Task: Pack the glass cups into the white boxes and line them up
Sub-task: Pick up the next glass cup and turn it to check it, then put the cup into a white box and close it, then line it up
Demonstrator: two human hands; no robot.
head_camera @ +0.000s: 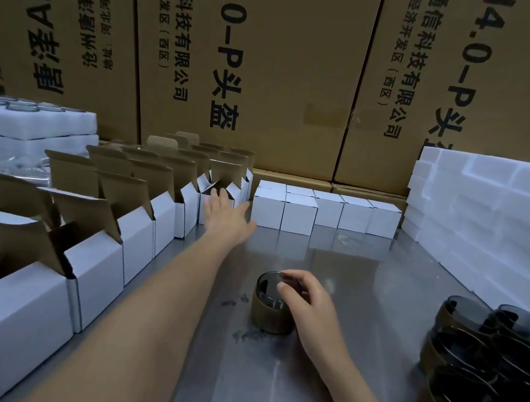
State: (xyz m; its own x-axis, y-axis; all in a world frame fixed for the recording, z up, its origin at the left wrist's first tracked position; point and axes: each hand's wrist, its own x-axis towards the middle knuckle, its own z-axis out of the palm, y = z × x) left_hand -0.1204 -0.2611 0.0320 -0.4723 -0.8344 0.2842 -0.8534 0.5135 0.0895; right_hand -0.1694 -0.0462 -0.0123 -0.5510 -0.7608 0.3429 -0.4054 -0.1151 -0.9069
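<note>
Reaching with spread left hand point(227, 214) toward open white cardboard box point(221, 192) mid-frame; right hand point(303, 299) fingertips pinching dark smoked-glass cup point(273, 306) rim, ready for packing.

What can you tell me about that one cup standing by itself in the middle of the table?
The lone cup is dark, smoky glass with an olive-brown sleeve round its lower body. It stands upright and looks empty on the shiny metal table, apart from the cluster of similar cups at the right. The right hand grips its rim, thumb and fingers curled over the top.
</note>
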